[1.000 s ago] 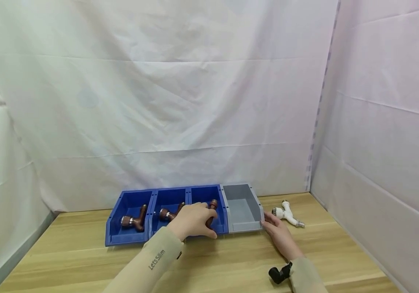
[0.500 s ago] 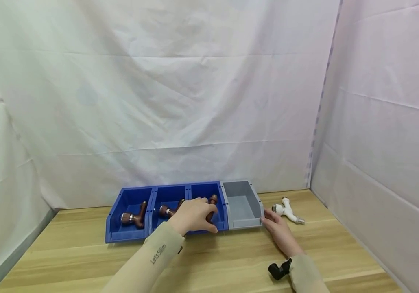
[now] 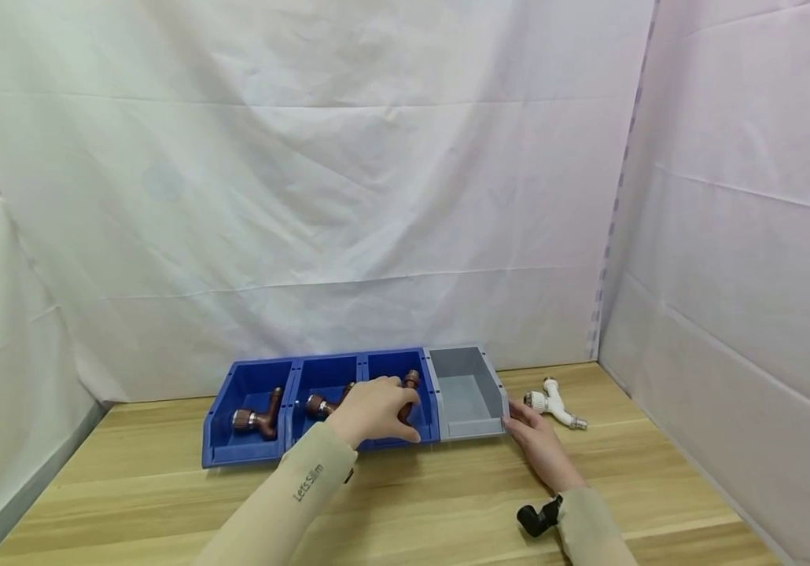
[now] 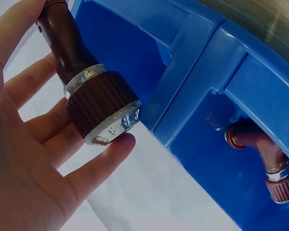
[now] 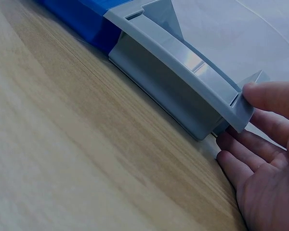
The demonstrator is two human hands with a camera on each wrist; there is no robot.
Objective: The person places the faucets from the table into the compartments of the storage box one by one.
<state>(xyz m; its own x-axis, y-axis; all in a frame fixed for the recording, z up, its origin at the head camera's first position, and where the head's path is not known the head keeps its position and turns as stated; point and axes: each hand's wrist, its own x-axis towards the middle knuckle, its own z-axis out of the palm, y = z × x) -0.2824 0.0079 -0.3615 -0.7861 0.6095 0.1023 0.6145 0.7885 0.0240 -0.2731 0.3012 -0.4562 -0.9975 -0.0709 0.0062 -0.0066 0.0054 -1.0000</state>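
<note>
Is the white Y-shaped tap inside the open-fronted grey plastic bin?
No, the white tap lies on the wood-grain table, to the right of the grey bin.

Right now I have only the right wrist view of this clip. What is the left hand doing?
Observer: The left hand holds a brown tap at the rightmost blue bin.
Operator: Is anything on the table to the right of the grey bin?
Observer: Yes, a white tap lies there.
Operator: And what about the leftmost blue bin?
Observer: Another brown tap lies inside it.
</note>
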